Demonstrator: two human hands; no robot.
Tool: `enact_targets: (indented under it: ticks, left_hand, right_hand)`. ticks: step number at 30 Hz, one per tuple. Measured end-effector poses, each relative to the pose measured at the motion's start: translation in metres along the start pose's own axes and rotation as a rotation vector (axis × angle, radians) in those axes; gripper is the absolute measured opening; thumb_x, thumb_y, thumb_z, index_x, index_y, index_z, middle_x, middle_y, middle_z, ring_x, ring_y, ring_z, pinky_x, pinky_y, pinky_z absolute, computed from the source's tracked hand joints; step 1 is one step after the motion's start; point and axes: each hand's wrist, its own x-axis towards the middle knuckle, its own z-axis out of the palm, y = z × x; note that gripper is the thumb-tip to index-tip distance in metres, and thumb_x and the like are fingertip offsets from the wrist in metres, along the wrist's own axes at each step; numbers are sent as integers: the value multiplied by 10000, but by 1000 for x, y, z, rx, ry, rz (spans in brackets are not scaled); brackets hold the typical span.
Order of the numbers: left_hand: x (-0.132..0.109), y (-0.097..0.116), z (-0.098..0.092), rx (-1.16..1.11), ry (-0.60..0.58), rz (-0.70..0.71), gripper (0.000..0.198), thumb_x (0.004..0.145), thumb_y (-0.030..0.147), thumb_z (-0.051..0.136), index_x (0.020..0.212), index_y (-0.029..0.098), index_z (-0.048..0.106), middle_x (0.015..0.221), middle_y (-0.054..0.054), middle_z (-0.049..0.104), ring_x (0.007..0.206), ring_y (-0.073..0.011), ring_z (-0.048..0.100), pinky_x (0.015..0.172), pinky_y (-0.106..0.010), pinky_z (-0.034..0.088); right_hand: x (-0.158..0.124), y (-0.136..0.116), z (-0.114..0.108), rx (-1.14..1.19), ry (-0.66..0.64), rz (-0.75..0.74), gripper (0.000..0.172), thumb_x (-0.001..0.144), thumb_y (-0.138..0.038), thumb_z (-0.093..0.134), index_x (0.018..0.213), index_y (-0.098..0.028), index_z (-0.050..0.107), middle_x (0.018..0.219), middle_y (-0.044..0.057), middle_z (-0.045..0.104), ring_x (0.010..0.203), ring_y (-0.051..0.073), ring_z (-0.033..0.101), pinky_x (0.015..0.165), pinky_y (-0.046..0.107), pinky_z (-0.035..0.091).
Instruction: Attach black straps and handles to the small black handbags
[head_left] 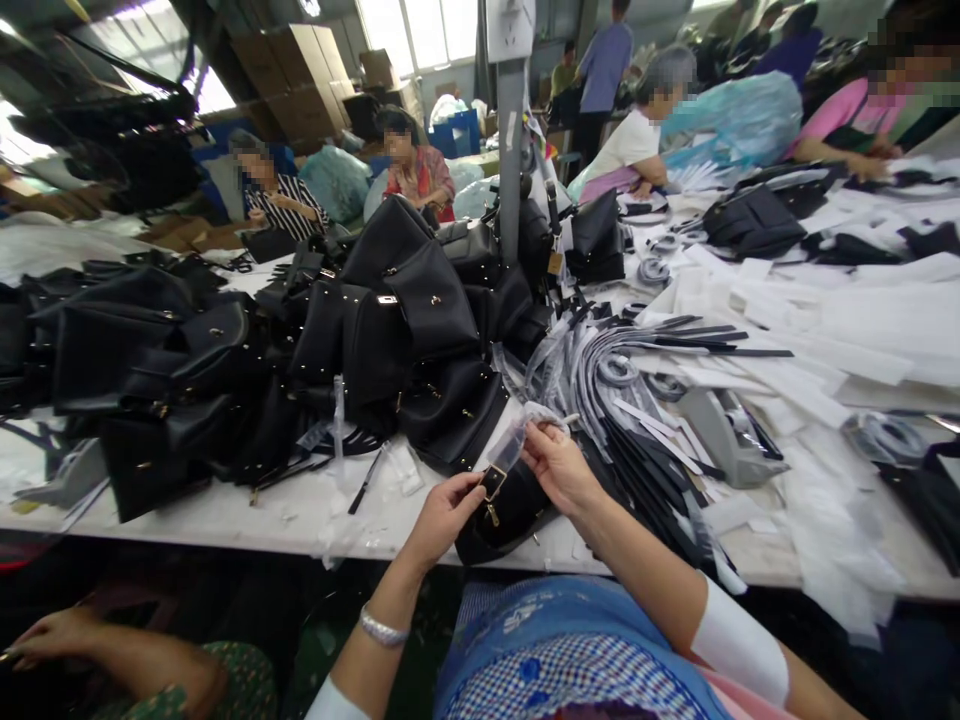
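While the left hand (448, 508) pinches the edge of a gold-framed buckle (493, 483), the right hand (555, 462) grips a clear strip (513, 448) just above it, so the step in hand looks to be fitting or drawing that film at the buckle. The buckle sits over a dark bag (514, 525) near the front edge of the bench (292, 515), with a small gold clasp (492, 515) just below it at six o'clock. The strip is see-through and a little blurred, so I cannot tell whether it passes through the frame or only lies against it. As I judge it, the next move calls for a steady left pinch and a light, even pull from the right, so that the thin film neither creases nor slips.

Taking the buckle as the centre of the dial, the left hand is at eight o'clock, thumb and fingertips closed to a narrow pinch, its braceleted forearm slanting in from between seven and eight. The right hand is between two and three o'clock, thumb and fingers brought together on the strip, palm side partly hidden, its forearm reaching in from four. Both wrists hang above the bench's front edge. A heap of black bags (375, 330) stands towards ten and eleven o'clock, and a bundle of dark straps (649, 490) lies at three, just beyond the right hand.
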Motion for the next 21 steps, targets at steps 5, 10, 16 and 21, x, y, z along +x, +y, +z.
enact_targets:
  ticks: [5, 10, 16, 21]
  left_hand:
    - [13, 4, 20, -172, 127, 75, 259, 839, 380, 636, 953, 156, 698, 825, -45, 690, 799, -172, 607, 785, -269, 455]
    - [8, -9, 19, -305, 143, 64, 272, 849, 406, 615, 797, 144, 663, 711, -13, 596, 716, -135, 515, 717, -237, 405]
    - [-2, -24, 15, -152, 132, -86, 291, 849, 426, 609, 916, 155, 688, 816, -33, 668, 803, -176, 565, 770, -260, 427]
    - [2, -23, 28, -109, 94, -115, 312, 830, 436, 627, 972, 169, 704, 853, -31, 712, 837, -198, 617, 774, -270, 457]
  right_hand:
    - [7, -15, -1, -26, -64, -21, 293, 741, -269, 765, 1003, -213, 644, 915, 8, 723, 763, 135, 680, 697, 236, 552]
    - [3, 1, -24, 235, -40, 276, 206, 817, -229, 678, 1016, -185, 644, 884, 21, 725, 780, 124, 679, 712, 228, 554]
    - [-21, -14, -27, 2, 22, 114, 302, 802, -308, 704, 1080, -194, 669, 997, 35, 721, 864, 148, 666, 762, 235, 521]
    - [-37, -9, -20, -281, -97, 141, 447, 768, -476, 713, 1088, -165, 684, 1065, 96, 711, 1047, 232, 631, 999, 404, 423]
